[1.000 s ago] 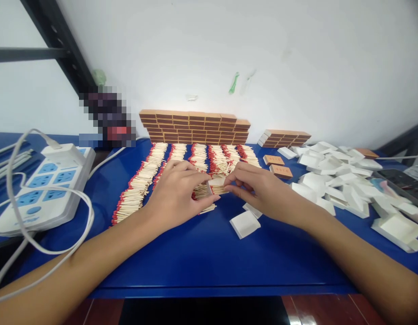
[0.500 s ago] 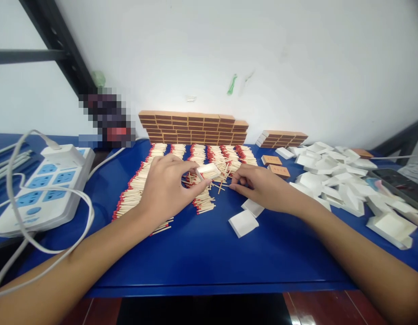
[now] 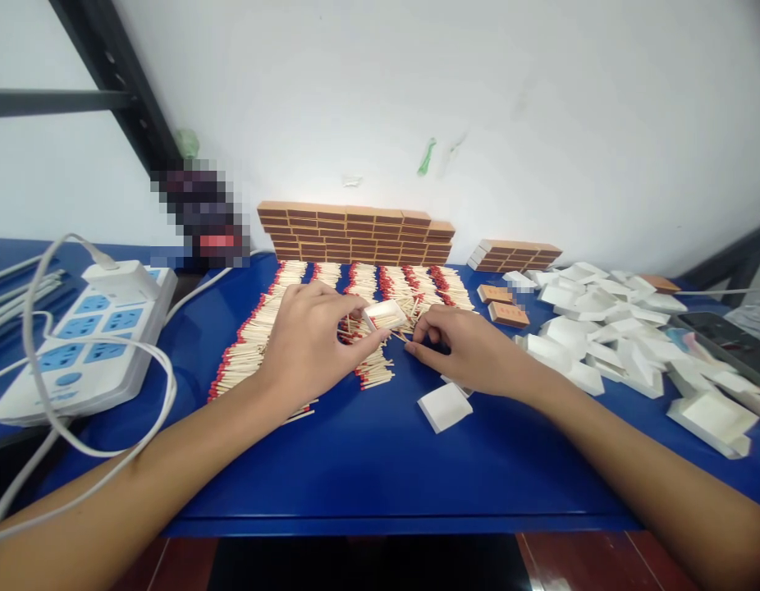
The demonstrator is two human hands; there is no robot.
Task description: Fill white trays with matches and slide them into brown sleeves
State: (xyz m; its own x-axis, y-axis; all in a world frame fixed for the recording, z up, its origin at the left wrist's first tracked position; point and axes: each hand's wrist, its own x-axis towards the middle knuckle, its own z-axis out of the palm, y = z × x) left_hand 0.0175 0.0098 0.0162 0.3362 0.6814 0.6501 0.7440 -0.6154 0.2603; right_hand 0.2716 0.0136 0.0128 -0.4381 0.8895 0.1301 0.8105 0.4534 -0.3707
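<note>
My left hand (image 3: pixel 315 332) grips a small white matchbox tray (image 3: pixel 386 313) between thumb and fingers, tilted above the matches; a few red-tipped matches show inside it. Just right of the tray, my right hand (image 3: pixel 457 345) is closed with its fingers curled, and a few loose matches (image 3: pixel 400 335) reach to its fingertips. Beneath and behind my left hand lie rows of red-headed matches (image 3: pixel 250 349), partly covered by it. In front of my right hand rests a white tray (image 3: pixel 445 407), and another is mostly hidden behind it.
Brown matchboxes (image 3: pixel 355 234) are stacked against the wall, with a smaller stack (image 3: pixel 519 255) to the right. Two orange boxes (image 3: pixel 508 314) lie nearby. White trays (image 3: pixel 602 328) pile up at right beside a phone (image 3: pixel 725 341). A power strip (image 3: pixel 90 345) with looping white cable stands left.
My right hand has moved slightly left, toward the tray and the loose matches. The tray in my left hand has tilted a little, showing more of its white inside. The view has shifted slightly.
</note>
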